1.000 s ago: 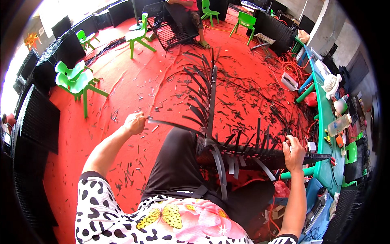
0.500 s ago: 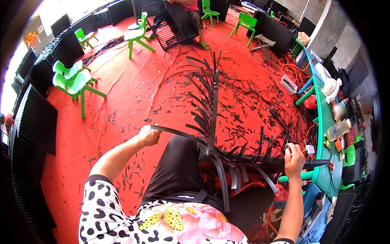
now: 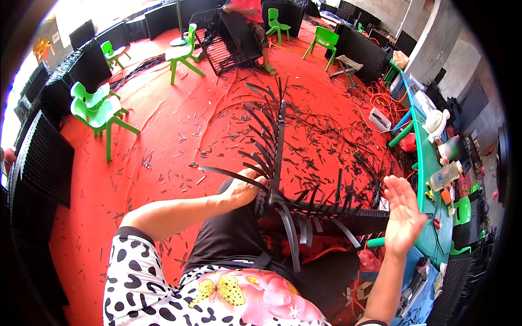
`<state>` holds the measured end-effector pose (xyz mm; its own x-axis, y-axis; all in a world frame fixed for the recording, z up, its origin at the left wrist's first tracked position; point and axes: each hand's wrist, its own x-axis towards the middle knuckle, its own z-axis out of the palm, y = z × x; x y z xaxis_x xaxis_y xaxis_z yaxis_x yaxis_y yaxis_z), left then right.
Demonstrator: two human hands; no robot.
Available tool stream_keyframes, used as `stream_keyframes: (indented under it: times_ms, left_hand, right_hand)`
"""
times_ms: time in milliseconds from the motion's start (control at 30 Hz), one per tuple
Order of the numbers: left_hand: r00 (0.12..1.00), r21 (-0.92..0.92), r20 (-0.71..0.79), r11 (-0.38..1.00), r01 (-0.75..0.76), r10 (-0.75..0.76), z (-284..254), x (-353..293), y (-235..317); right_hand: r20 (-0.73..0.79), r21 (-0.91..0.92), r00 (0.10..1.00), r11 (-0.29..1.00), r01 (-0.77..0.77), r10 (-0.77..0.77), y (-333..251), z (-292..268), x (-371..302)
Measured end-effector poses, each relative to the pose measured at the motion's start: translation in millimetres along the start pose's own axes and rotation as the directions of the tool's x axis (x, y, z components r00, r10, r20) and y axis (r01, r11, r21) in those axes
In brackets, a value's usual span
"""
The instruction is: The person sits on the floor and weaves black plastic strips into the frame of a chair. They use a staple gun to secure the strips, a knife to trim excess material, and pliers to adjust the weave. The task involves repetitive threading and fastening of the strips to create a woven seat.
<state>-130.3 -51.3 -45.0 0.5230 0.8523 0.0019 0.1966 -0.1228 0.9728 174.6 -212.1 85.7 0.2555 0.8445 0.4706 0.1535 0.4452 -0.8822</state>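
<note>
A black woven frame (image 3: 348,217) with loose flat ends sticking out rests across my lap, and one long edge (image 3: 280,141) runs away from me. My left hand (image 3: 244,189) is closed at its near corner, by the base of a long flat black strip (image 3: 223,173) that curves out to the left. The fingertips are partly hidden among the strips. My right hand (image 3: 403,214) is raised, fingers stretched out, beside the frame's right end, holding nothing. Several grey-black strip ends (image 3: 289,231) hang down from the near edge over my dark trousers.
Short black offcuts lie scattered over the red floor (image 3: 179,130). Green chairs (image 3: 100,111) stand at left and far. A person (image 3: 253,19) sits at the back by a black frame (image 3: 220,54). On the right, a green table (image 3: 429,179) holds a jar (image 3: 446,175) and a fan (image 3: 436,125).
My left hand has moved right, from the strip's free end to its base at the corner. My right hand has let go of the frame's right end and opened.
</note>
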Motion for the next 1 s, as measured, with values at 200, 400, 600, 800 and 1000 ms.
stream_keyframes:
  times_ms: [200,400,600,800,1000]
  left_hand:
    - [0.993,-0.160,-0.116,0.987,-0.028,0.010,16.0,-7.4,16.3]
    - [0.992,-0.045,-0.124,0.999,0.003,-0.008,15.6,-19.2,27.9]
    - [0.980,-0.152,-0.182,0.983,-0.107,0.079,28.2,-9.9,-8.7]
    - [0.979,-0.333,-0.204,0.939,-0.090,0.022,24.0,-31.8,-1.0]
    - [0.984,-0.431,-0.129,0.900,0.059,-0.126,28.4,-53.4,5.4]
  right_hand:
    - [0.443,0.523,0.795,0.840,0.146,-0.414,-116.3,83.6,-18.8]
    - [0.501,0.684,0.751,0.728,-0.038,-0.431,-137.2,104.4,-34.2]
    - [0.451,0.826,0.754,0.543,-0.151,-0.478,-143.1,113.0,-56.5]
    - [0.365,0.929,0.781,0.254,-0.269,-0.507,-129.2,130.9,-69.1]
    - [0.260,0.952,0.817,-0.006,-0.307,-0.515,-124.4,148.9,-76.7]
